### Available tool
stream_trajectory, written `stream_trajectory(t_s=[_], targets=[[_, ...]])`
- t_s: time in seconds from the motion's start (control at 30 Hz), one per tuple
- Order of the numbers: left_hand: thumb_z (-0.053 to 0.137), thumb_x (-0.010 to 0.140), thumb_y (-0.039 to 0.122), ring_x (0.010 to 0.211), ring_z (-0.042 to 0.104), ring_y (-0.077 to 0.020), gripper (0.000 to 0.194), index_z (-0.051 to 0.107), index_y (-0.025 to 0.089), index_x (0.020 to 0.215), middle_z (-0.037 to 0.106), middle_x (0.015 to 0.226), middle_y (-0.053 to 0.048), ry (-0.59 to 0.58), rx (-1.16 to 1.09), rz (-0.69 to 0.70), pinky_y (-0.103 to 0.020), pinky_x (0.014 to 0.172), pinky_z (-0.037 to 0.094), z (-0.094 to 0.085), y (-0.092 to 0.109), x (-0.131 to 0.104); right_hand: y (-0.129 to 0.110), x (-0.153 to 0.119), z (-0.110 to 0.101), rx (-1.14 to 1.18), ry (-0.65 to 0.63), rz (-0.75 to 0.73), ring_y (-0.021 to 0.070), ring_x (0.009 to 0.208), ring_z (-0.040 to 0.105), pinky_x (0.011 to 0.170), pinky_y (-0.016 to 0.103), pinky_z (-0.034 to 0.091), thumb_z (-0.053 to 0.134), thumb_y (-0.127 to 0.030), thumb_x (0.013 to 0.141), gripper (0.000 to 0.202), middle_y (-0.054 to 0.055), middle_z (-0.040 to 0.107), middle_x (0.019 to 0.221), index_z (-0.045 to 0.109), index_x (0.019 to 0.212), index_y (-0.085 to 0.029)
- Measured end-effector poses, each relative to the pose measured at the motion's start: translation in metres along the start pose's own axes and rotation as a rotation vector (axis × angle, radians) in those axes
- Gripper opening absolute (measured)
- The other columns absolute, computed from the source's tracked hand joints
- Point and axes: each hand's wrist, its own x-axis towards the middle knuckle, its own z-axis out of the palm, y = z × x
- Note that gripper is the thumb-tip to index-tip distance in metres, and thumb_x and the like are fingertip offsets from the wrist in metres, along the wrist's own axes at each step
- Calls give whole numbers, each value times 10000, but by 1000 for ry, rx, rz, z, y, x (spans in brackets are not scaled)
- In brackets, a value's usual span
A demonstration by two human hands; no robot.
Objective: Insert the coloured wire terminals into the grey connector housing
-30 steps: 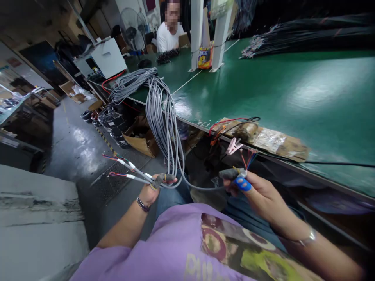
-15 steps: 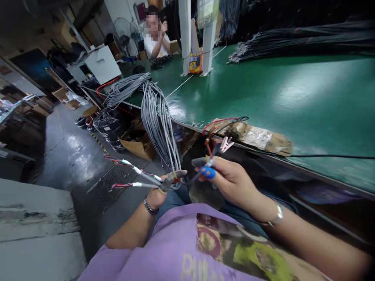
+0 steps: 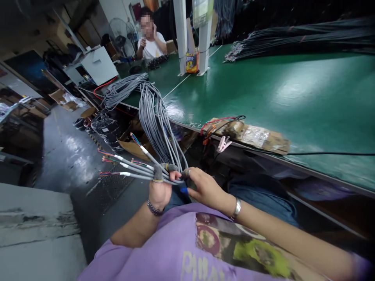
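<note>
Five thin grey cables (image 3: 134, 171) with white sleeves and bare, multicoloured wire ends fan out to the left from your left hand (image 3: 160, 191), whose grip is narrow, closed around them. One of these ends points up above the others. Your right hand (image 3: 208, 189) is just beside it, with its fingertips at the cables where they bend up towards the tabletop; its grip is narrow, but you cannot tell from this view whether it pinches a cable. Grey covers sit on fingers of both your hands, and a blue cover is on your right thumb.

Beyond your hands, a thick hank of looped grey cable (image 3: 150, 113) hangs over the edge of the green tabletop (image 3: 258, 89), with more of its loops lying on top. To the right of the hank, a brown cardboard strip wrapped in clear tape (image 3: 275, 141) lies along the near edge, with red and black wires at its left end and a pale pink clip (image 3: 224, 144) beside the edge below it. Farther back, you have long black cable bundles (image 3: 293, 39) on the right, and a yellow and orange packet (image 3: 192, 63) between two white posts (image 3: 181, 37). A person in a white top (image 3: 150, 48) is across the tabletop, both hands raised
</note>
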Motion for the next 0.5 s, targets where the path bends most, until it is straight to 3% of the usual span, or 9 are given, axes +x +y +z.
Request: stream_trajectory(t_s=[0.13, 0.3, 0.4, 0.43, 0.5], targets=[[492, 807, 618, 697, 601, -172, 513, 644, 138, 706, 586, 608, -34, -1, 80, -8, -293, 688, 455, 3, -2, -1, 4, 3, 8, -108, -74, -41, 211, 862, 526, 784, 340, 441, 507, -69, 736, 250, 98, 597, 923, 522, 972, -149], [452, 843, 592, 604, 571, -136, 506, 671, 140, 780, 653, 676, -57, -13, 362, 52, -254, 580, 423, -22, -2, 1, 8, 1, -4, -216, -82, -99, 199, 783, 491, 712, 311, 405, 453, -89, 791, 133, 82, 579, 842, 526, 866, -172], [490, 824, 586, 530, 525, -118, 491, 642, 151, 654, 615, 602, -34, -244, 642, -12, -246, 539, 406, -40, 15, 1, 16, -3, -12, -262, -57, -138, 200, 777, 482, 717, 317, 394, 438, -145, 847, 113, 87, 577, 842, 537, 896, -170], [574, 785, 555, 520, 508, -114, 438, 638, 154, 622, 594, 563, -22, -341, 749, -47, -245, 544, 406, -46, 22, 1, 19, -5, -15, -278, -48, -150, 200, 768, 480, 714, 319, 391, 431, -164, 862, 116, 86, 577, 833, 540, 900, -170], [739, 653, 478, 548, 525, -136, 325, 669, 160, 663, 621, 588, -21, -424, 865, -70, -254, 543, 417, -57, 35, 1, 27, -9, -19, -298, -12, -148, 198, 732, 476, 687, 318, 389, 414, -202, 884, 133, 83, 574, 798, 542, 866, -171]])
